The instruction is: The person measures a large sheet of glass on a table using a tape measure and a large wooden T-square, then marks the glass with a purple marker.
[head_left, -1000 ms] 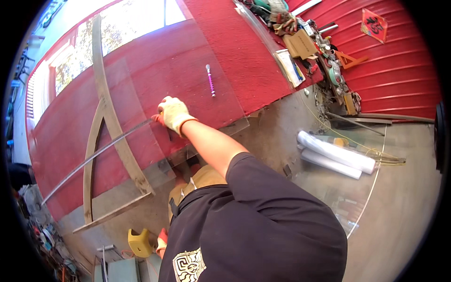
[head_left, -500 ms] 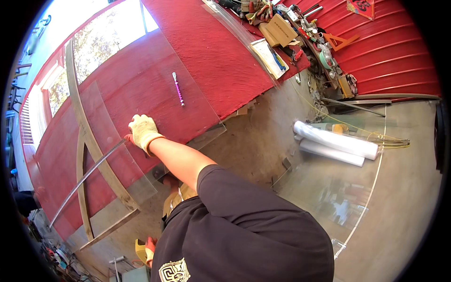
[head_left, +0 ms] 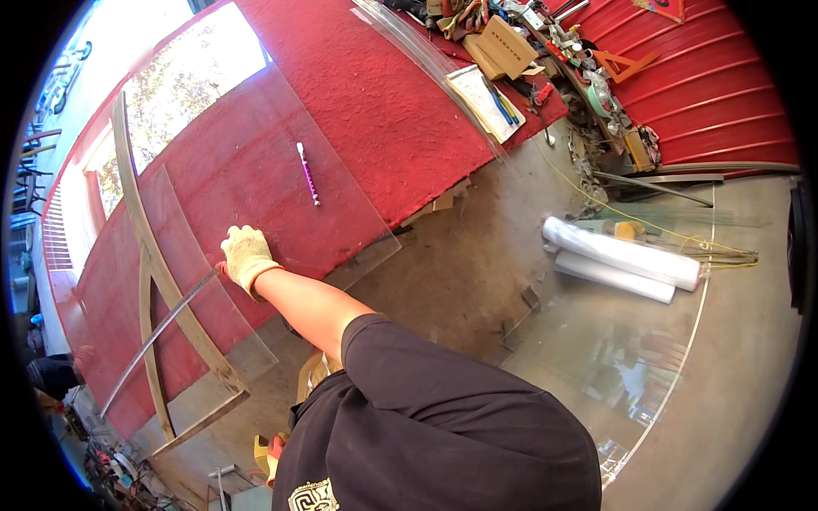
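Observation:
My right hand, in a cream work glove with red fingers, reaches across a red-covered table. Its fingers are curled, closed at the end of a long, thin silver measuring strip, which looks like a steel ruler. From there the strip runs toward the lower left, across a wooden frame. Under the hand, clear glass sheets lie on the table. Beyond it rests a slim pink-purple stick with a white end. Low by my body, my left hand, gloved alike, grips a yellow object, partly hidden.
A cardboard box, a notepad with pens and many tools crowd the far right corner. White plastic-wrapped rolls and a glass sheet lie to the right. Someone in dark clothing shows at the far left.
The view has turned slightly, so the table and its contents appear shifted. My right hand keeps its place at the strip's end. More of the person at far left shows.

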Demonstrator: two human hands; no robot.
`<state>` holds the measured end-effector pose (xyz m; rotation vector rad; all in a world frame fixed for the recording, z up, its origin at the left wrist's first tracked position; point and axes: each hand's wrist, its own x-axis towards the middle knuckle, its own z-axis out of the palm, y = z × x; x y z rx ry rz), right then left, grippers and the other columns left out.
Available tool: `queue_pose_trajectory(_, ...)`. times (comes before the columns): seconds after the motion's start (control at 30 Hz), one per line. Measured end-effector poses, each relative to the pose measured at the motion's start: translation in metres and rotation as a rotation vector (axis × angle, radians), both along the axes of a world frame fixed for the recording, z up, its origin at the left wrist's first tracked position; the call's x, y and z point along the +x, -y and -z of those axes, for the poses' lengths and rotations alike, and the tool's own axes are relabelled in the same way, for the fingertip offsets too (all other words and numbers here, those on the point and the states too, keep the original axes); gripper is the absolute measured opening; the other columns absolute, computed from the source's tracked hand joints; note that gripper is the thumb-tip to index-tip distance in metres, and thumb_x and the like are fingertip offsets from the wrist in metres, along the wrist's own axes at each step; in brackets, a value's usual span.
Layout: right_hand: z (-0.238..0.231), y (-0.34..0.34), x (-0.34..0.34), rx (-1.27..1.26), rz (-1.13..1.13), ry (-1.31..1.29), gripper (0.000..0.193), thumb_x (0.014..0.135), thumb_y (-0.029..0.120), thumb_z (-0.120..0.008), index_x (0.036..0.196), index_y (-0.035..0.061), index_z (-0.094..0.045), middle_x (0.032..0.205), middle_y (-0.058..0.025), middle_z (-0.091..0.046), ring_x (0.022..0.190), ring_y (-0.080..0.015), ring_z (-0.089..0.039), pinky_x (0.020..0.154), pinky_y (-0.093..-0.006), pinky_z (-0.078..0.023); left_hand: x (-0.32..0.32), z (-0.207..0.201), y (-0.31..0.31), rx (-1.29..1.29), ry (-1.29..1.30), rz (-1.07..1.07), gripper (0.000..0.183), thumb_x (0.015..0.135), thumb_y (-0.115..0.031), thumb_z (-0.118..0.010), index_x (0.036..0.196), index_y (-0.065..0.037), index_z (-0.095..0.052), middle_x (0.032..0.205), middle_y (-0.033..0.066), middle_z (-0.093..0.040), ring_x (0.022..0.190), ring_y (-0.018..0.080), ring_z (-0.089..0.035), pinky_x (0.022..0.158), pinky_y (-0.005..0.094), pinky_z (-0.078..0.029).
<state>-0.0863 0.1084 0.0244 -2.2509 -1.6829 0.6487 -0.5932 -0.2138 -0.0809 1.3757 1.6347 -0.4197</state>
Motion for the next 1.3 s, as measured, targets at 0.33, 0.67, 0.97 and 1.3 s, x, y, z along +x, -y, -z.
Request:
queue_pose_trajectory(0.33,0.002,-0.002,0.002,0.005,0.0,-0.034,0.05,0.086,0.058,-0.08,0.113,0.0158,-0.08,0.124,-0.0066,-0.067,0.12,-0.0275,-0.064,0.098,-0.0435,-0.055,0.007,-0.007,0.01,0.037,-0.014,0.002,0.035,0.1,-0.035,-0.064,0.116,-0.004,-0.061,0.11,0.0227,-0.068,0.097,0.039,-0.066,0.083,0.0501,-0.054)
queue_pose_trajectory(0.67,-0.018,0.001,-0.001,-0.025,-0.081,0.052,0.044,0.091,0.056,-0.075,0.111,0.0174,-0.081,0.122,-0.0076,-0.069,0.114,-0.028,-0.068,0.093,-0.0429,-0.058,0.022,-0.002,0.042,0.104,0.056,-0.008,0.031,0.1,-0.034,-0.063,0.113,-0.005,-0.062,0.105,0.0208,-0.068,0.092,0.0403,-0.064,0.079,0.0509,-0.052)
queue_pose_trajectory(0.97,0.005,0.0,0.007,0.1,-0.037,0.107,0.044,0.09,0.06,-0.076,0.105,0.0189,-0.081,0.128,-0.0074,-0.068,0.118,-0.0303,-0.067,0.096,-0.0449,-0.058,0.103,-0.082,0.012,-0.046,0.15,-0.808,0.033,0.098,-0.035,-0.058,0.097,-0.003,-0.065,0.078,0.0047,-0.06,0.072,0.0168,-0.054,0.068,0.0345,-0.045)
queue_pose_trajectory(1.3,0.017,-0.004,0.0,0.063,-0.053,0.071,0.046,0.088,0.059,-0.08,0.102,0.0153,-0.081,0.137,-0.0106,-0.067,0.119,-0.0343,-0.067,0.098,-0.0462,-0.058,0.081,-0.042,0.032,0.033,0.093,-0.57,0.046,0.095,-0.036,-0.053,0.115,0.002,-0.069,0.098,0.0231,-0.071,0.094,0.0344,-0.066,0.087,0.042,-0.051)
